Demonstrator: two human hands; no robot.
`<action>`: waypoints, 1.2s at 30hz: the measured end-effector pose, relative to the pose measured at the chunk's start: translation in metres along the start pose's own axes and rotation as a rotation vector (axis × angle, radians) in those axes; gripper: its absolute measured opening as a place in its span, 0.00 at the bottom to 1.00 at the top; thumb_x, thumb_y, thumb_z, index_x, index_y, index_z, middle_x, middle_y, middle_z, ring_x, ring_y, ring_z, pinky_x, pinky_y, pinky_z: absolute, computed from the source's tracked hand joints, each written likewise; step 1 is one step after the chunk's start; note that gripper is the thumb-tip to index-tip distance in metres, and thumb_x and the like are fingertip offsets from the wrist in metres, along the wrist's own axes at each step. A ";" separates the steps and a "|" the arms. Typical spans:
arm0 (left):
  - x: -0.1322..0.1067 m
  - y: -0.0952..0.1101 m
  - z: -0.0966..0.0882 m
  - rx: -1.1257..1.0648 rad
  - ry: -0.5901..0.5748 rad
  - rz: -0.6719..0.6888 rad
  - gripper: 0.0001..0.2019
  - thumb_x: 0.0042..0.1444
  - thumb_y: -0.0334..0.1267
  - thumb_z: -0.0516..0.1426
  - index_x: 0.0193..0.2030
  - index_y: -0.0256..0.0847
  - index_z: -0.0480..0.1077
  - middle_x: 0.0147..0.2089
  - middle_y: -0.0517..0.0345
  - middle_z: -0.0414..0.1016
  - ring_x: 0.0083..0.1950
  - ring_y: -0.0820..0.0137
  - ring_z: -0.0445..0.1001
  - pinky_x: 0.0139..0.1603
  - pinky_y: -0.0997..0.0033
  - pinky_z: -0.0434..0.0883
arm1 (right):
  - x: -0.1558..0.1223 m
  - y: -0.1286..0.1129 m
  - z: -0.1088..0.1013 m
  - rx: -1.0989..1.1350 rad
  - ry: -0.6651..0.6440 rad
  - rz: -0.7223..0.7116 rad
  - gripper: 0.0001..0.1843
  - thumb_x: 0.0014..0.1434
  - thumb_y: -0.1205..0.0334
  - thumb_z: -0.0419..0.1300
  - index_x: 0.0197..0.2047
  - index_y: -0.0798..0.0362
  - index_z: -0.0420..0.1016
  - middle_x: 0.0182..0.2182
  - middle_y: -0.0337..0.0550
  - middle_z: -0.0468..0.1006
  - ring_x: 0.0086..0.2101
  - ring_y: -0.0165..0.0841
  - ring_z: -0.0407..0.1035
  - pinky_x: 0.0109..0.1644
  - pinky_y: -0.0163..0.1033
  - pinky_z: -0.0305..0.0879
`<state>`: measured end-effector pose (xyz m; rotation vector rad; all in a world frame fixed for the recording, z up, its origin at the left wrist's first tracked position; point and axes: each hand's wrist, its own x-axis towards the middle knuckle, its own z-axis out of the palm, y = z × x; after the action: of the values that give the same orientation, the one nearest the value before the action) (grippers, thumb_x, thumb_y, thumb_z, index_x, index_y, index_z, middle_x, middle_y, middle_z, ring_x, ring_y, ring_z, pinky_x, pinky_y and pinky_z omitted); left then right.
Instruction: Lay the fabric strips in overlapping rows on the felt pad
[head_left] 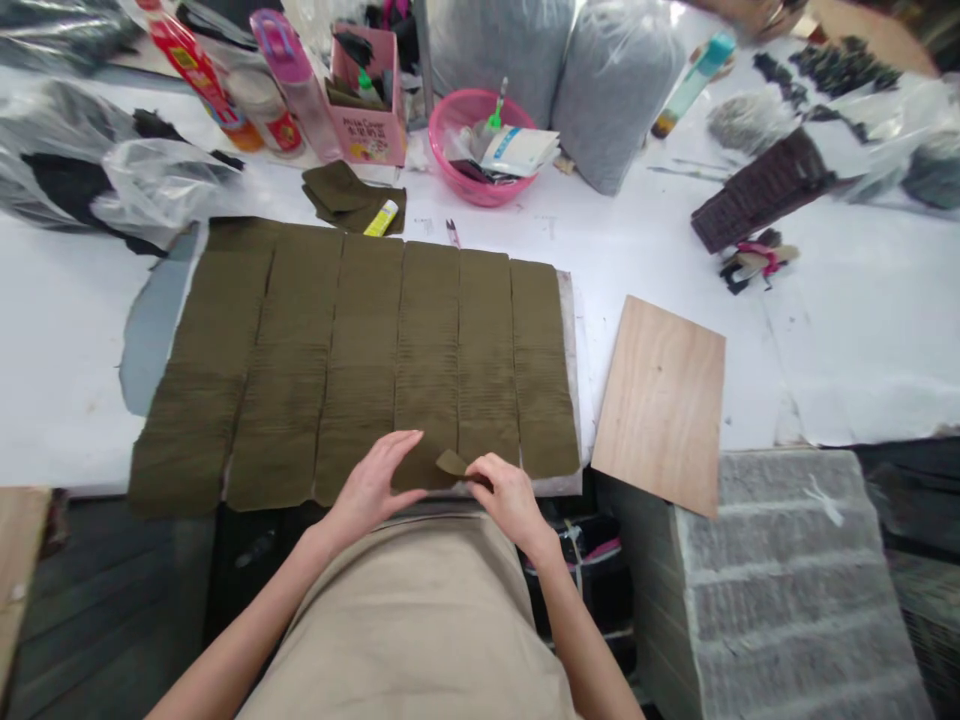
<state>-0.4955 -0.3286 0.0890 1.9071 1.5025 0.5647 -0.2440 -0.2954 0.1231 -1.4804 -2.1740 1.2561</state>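
Rows of overlapping olive-green fabric pieces (360, 320) lie side by side in several columns on the white table, their front ends near its edge. My right hand (510, 495) pinches the lifted end of one olive fabric piece (451, 463) at the front of a middle column. To its left, my left hand (375, 485) rests on the front of the fabric, fingers spread and thumb apart, holding nothing. A pale backing sheet (568, 330) shows along the right side of the columns.
A wooden board (664, 400) lies to the right, overhanging the edge. Behind the fabric are a yellow glue tube (381, 218), a pink basin (480, 190), a pink box (367, 135) and bottles. A dark strip bundle (761, 190) lies farther right, above a grey stack (795, 580).
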 end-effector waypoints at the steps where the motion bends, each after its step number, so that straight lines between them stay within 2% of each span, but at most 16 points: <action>1: 0.006 0.009 0.003 -0.089 -0.019 0.009 0.36 0.52 0.48 0.63 0.66 0.43 0.57 0.64 0.46 0.63 0.65 0.57 0.62 0.63 0.55 0.64 | 0.002 -0.008 -0.002 0.050 -0.047 -0.048 0.05 0.59 0.68 0.59 0.36 0.48 0.74 0.34 0.35 0.74 0.35 0.29 0.69 0.39 0.32 0.60; 2: 0.010 0.017 0.005 -0.176 -0.042 0.006 0.34 0.51 0.48 0.64 0.63 0.42 0.61 0.63 0.46 0.65 0.63 0.58 0.63 0.62 0.56 0.64 | 0.005 -0.014 -0.002 0.105 -0.084 -0.087 0.05 0.60 0.68 0.59 0.36 0.48 0.74 0.34 0.35 0.74 0.35 0.28 0.69 0.40 0.32 0.60; 4: 0.012 0.025 0.007 -0.342 -0.096 -0.074 0.20 0.53 0.47 0.62 0.51 0.40 0.72 0.51 0.50 0.75 0.53 0.62 0.72 0.55 0.62 0.70 | 0.013 -0.020 -0.001 0.221 -0.114 -0.120 0.03 0.60 0.65 0.60 0.36 0.49 0.75 0.34 0.36 0.75 0.36 0.28 0.69 0.41 0.32 0.61; 5: 0.010 0.026 0.005 -0.415 -0.114 -0.152 0.14 0.55 0.46 0.61 0.43 0.39 0.74 0.43 0.53 0.77 0.46 0.64 0.75 0.49 0.66 0.72 | 0.017 -0.021 0.001 0.275 -0.109 -0.103 0.03 0.60 0.63 0.60 0.36 0.49 0.75 0.34 0.36 0.75 0.35 0.29 0.69 0.41 0.32 0.62; 7: 0.000 0.026 -0.001 -0.534 -0.093 -0.340 0.12 0.57 0.45 0.59 0.33 0.37 0.75 0.32 0.57 0.76 0.36 0.68 0.75 0.39 0.70 0.72 | 0.026 -0.016 0.010 0.370 -0.096 -0.010 0.06 0.59 0.58 0.61 0.36 0.51 0.75 0.32 0.37 0.76 0.34 0.30 0.69 0.39 0.33 0.63; 10: -0.020 0.015 -0.011 -0.674 0.088 -0.524 0.13 0.55 0.46 0.60 0.37 0.36 0.76 0.35 0.54 0.79 0.37 0.67 0.76 0.39 0.70 0.72 | 0.044 -0.007 0.037 0.502 -0.144 0.131 0.15 0.56 0.49 0.62 0.34 0.53 0.75 0.28 0.39 0.75 0.29 0.31 0.67 0.33 0.34 0.64; 12: -0.033 0.001 -0.017 -0.749 0.209 -0.562 0.16 0.55 0.46 0.60 0.43 0.36 0.76 0.41 0.51 0.80 0.42 0.63 0.77 0.45 0.67 0.73 | 0.056 -0.009 0.063 0.591 -0.180 0.190 0.19 0.53 0.44 0.62 0.34 0.54 0.74 0.25 0.39 0.74 0.25 0.31 0.66 0.28 0.34 0.63; 14: -0.046 -0.018 -0.026 -0.764 0.298 -0.601 0.17 0.55 0.46 0.60 0.44 0.36 0.76 0.43 0.50 0.80 0.44 0.62 0.77 0.47 0.65 0.73 | 0.068 -0.021 0.090 0.645 -0.207 0.244 0.22 0.51 0.41 0.61 0.32 0.54 0.73 0.21 0.38 0.71 0.22 0.30 0.64 0.24 0.33 0.61; 19: -0.085 -0.081 -0.062 -0.530 0.449 -0.715 0.15 0.53 0.48 0.61 0.36 0.36 0.74 0.35 0.54 0.79 0.37 0.67 0.74 0.39 0.71 0.70 | 0.099 -0.071 0.160 0.529 -0.277 0.296 0.24 0.52 0.37 0.56 0.30 0.52 0.69 0.17 0.36 0.70 0.17 0.30 0.65 0.20 0.32 0.58; 22: -0.112 -0.122 -0.085 -0.339 0.458 -0.722 0.16 0.56 0.49 0.57 0.28 0.37 0.69 0.28 0.61 0.72 0.31 0.72 0.68 0.34 0.75 0.64 | 0.119 -0.097 0.197 0.404 -0.234 0.307 0.19 0.54 0.44 0.57 0.24 0.50 0.63 0.17 0.35 0.71 0.17 0.29 0.66 0.22 0.31 0.57; 25: -0.132 -0.154 -0.101 -0.212 0.433 -0.739 0.18 0.59 0.49 0.53 0.24 0.38 0.63 0.22 0.65 0.61 0.26 0.76 0.60 0.29 0.75 0.58 | 0.134 -0.117 0.224 0.160 -0.177 0.283 0.19 0.57 0.50 0.59 0.22 0.51 0.60 0.17 0.34 0.72 0.17 0.27 0.66 0.25 0.30 0.55; 27: -0.139 -0.169 -0.107 -0.130 0.401 -0.751 0.19 0.60 0.50 0.53 0.24 0.39 0.62 0.21 0.66 0.58 0.24 0.76 0.57 0.29 0.75 0.55 | 0.141 -0.128 0.236 0.037 -0.178 0.282 0.18 0.59 0.52 0.58 0.22 0.51 0.61 0.18 0.33 0.73 0.18 0.26 0.66 0.26 0.30 0.54; 30: -0.141 -0.184 -0.115 -0.043 0.372 -0.786 0.17 0.58 0.50 0.54 0.25 0.40 0.63 0.21 0.66 0.60 0.24 0.75 0.58 0.29 0.74 0.55 | 0.147 -0.139 0.247 0.008 -0.194 0.309 0.17 0.61 0.55 0.56 0.23 0.50 0.64 0.19 0.32 0.75 0.20 0.26 0.67 0.27 0.30 0.54; 36: -0.137 -0.196 -0.124 -0.003 0.286 -0.814 0.17 0.60 0.49 0.52 0.25 0.41 0.66 0.22 0.63 0.66 0.25 0.73 0.63 0.29 0.73 0.55 | 0.155 -0.146 0.255 -0.011 -0.149 0.349 0.13 0.63 0.55 0.55 0.28 0.49 0.68 0.20 0.31 0.76 0.21 0.26 0.68 0.27 0.30 0.54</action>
<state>-0.7500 -0.4061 0.0447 1.0728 2.2577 0.4537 -0.5641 -0.3153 0.0366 -1.8876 -2.0722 1.5077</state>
